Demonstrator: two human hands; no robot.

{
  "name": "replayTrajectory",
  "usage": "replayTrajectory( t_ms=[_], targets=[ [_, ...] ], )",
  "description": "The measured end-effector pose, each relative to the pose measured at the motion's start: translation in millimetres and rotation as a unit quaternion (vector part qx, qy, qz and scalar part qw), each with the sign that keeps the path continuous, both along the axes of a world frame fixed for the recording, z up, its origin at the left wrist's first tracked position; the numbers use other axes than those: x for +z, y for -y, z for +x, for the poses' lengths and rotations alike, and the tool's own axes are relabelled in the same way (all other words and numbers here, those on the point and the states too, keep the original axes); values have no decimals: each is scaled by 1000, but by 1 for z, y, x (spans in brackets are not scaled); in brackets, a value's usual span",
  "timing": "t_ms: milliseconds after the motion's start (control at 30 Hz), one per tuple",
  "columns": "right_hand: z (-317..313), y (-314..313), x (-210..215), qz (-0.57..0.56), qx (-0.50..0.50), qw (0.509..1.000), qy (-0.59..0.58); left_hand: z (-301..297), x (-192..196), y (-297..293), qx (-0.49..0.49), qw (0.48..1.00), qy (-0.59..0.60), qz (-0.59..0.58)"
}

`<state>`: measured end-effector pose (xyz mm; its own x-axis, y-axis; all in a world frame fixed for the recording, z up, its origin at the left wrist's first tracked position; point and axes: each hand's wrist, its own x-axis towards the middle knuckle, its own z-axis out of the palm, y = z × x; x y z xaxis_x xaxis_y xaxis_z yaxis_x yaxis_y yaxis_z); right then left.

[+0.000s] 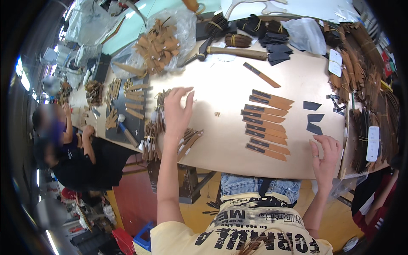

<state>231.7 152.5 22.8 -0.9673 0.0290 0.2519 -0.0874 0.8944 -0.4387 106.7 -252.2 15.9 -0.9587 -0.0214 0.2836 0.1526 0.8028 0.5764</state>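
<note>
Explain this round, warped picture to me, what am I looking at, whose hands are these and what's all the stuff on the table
The picture comes from a wide fisheye camera worn on a person's head, looking down, so straight edges bend near the rim. The two bare arms rising from the bottom belong to the wearer. The left hand is spread open over a pile of tan strips at the edge of the pale worktable. The right hand rests open at the table's near right corner, holding nothing. Between them lies a neat column of brown strips with dark ends, and beside it three small dark pieces. Farther back lie a hammer and a clear bag of tan pieces. At the left, another person works at a neighbouring table.
</note>
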Motion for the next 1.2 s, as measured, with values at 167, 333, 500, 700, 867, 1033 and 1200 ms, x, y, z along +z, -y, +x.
replayTrajectory(
  t_ms=[167,333,500,700,867,1033,1200],
  targets=[
    [14,-9,9,-6,-47,999,-2,-90,-36,-30,-85,956,-140,-241],
    [35,-23,8,-24,-107,994,16,-121,-55,-27,-77,956,-146,-241],
    [42,-41,2,-11,-135,991,15,-99,-46,-19,-64,968,-104,-220],
    [32,-17,-10,-28,0,999,15,-38,-14,-44,-64,983,-122,-122],
    [34,29,-28,-45,156,986,36,54,-12,-95,-238,965,-58,-96],
    [31,35,-47,12,182,983,-4,100,-26,-137,-376,921,-24,-97],
    [27,30,-47,47,203,975,-82,103,-25,-158,-368,926,-3,-83]
  ],
)
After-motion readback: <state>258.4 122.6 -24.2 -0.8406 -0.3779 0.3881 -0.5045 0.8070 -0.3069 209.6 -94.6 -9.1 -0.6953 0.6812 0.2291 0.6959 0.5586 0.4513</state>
